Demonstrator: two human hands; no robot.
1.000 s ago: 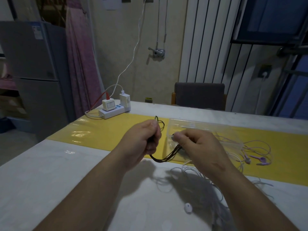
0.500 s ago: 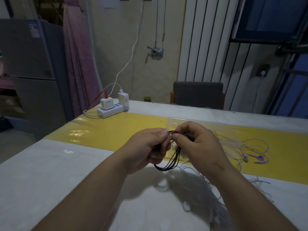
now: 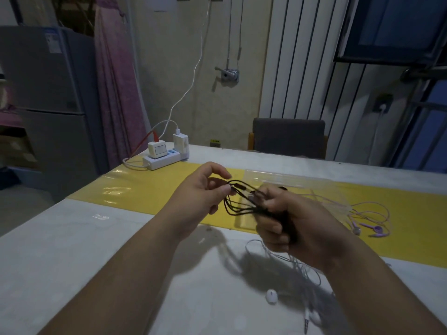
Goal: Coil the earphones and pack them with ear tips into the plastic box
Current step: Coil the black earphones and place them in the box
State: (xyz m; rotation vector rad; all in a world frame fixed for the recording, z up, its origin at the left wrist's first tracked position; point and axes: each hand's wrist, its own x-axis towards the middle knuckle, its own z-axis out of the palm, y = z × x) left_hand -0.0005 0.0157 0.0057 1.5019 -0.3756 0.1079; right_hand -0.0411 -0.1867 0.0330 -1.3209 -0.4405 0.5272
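Observation:
Both hands are raised above the table with black earphones (image 3: 238,204) looped in several strands between them. My right hand (image 3: 290,221) grips the bundled end of the loops, fingers curled round it. My left hand (image 3: 205,192) pinches the cable's other end between thumb and forefinger. Behind the hands a clear plastic box (image 3: 297,187) lies on the yellow mat (image 3: 157,192), partly hidden by my right hand.
White earphones (image 3: 285,284) lie tangled on the table below my right hand. Purple earphones (image 3: 367,223) lie on the mat at the right. A white power strip (image 3: 164,158) with chargers stands at the table's far left. A grey chair (image 3: 287,136) stands behind the table.
My hands have drawn apart after meeting. My right hand now grips the looped bundle lower and to the right, while my left hand pinches one end with the loops stretched between them.

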